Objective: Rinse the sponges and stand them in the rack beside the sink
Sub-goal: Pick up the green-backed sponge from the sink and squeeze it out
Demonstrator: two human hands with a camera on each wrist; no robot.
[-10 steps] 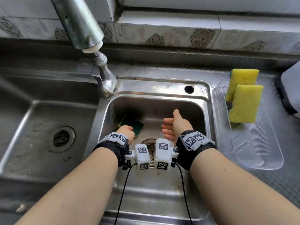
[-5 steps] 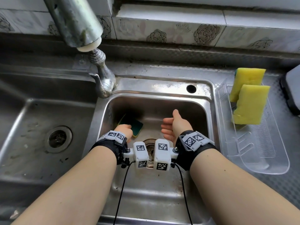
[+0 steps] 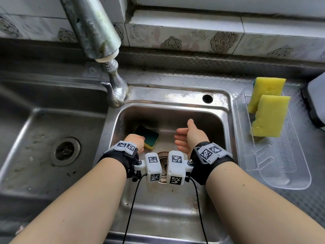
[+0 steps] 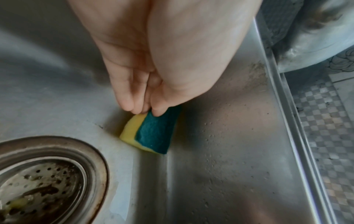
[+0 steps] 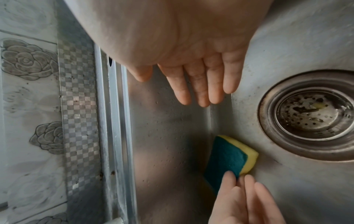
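A sponge (image 3: 149,134) with a dark green scouring face and a yellow body leans in the far left corner of the small sink basin (image 3: 167,94). My left hand (image 3: 135,140) pinches its near end, thumb on the green face and fingers on the yellow side (image 4: 147,111). In the left wrist view the sponge (image 4: 153,133) touches the basin floor. My right hand (image 3: 184,138) hovers beside it with straight fingers (image 5: 199,94) and holds nothing. Two yellow sponges (image 3: 267,92) (image 3: 269,117) stand in the clear plastic rack (image 3: 281,173) to the right of the sink.
The faucet spout (image 3: 95,29) hangs above the basin's left edge; no water runs. The strainer drain (image 4: 44,178) lies just near of the sponge. A larger basin (image 3: 52,138) lies to the left. A white container (image 3: 316,103) stands right of the rack.
My left hand has moved forward onto the green sponge and pinched its near end. My right hand has stayed in place.
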